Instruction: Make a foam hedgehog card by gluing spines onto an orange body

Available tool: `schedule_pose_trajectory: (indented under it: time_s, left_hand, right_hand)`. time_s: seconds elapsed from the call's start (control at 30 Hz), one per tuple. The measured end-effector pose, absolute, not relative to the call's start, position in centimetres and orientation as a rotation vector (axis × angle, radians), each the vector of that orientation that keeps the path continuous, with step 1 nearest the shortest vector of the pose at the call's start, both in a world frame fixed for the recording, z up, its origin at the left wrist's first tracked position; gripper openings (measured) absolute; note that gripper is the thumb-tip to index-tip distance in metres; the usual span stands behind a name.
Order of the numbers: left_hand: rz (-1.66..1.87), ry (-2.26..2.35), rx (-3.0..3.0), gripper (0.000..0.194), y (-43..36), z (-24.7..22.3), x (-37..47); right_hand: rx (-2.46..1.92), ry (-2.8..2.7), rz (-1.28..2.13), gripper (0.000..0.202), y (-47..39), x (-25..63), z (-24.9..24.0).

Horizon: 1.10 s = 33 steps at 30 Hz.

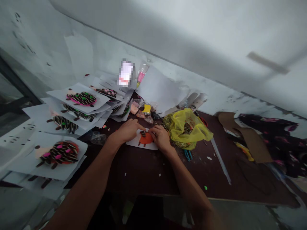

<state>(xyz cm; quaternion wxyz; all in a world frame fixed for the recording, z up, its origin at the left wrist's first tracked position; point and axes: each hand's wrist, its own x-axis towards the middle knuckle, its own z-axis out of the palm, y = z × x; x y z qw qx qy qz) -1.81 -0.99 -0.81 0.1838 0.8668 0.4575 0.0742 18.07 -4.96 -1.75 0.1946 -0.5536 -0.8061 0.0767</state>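
Observation:
A small white sheet (130,142) lies on the dark table between my hands, bearing an orange clay shape (146,138) with brown legs. Dark striped seeds (143,133) are set in its upper left part. My left hand (129,130) rests over the sheet's left side, fingers curled, a fingertip close to the seeds. From the right, my right hand (161,136) bends over the orange shape, thumb and fingers drawn together at its upper edge. Whatever either hand pinches is too small or hidden to make out.
Finished-looking clay hedgehogs on paper (82,99) are stacked at left. A yellow plastic bag (175,127) of striped seeds stands close by my right hand, with teal-handled scissors (188,155) before it. Further right lie a clear strip (220,159) and cardboard (255,143). A lit phone (126,72) leans behind.

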Motion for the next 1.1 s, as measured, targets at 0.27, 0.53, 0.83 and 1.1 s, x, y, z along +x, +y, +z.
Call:
schedule_pose_trajectory:
  time_s: [0.27, 0.53, 0.83, 1.1]
  left_hand:
    - [0.153, 1.313, 2.467, 0.063, -1.3, -0.4, -1.6]
    - [0.101, 1.318, 2.503, 0.061, -1.5, 0.2, -1.4]
    - [0.124, 1.328, 2.514, 0.061, -1.2, -0.3, -1.5]
    - [0.22, 1.392, 2.388, 0.057, -0.7, -0.8, -1.5]
  right_hand:
    - [-1.545, -2.34, 0.185, 0.018, -4.8, 17.9, -1.4]
    - [-1.607, -2.367, 0.208, 0.022, -4.7, 17.6, -1.3]
    - [-1.611, -2.371, 0.207, 0.022, -4.9, 17.6, -1.3]
    - [-1.818, -2.07, -0.021, 0.026, -4.8, 20.4, -1.1]
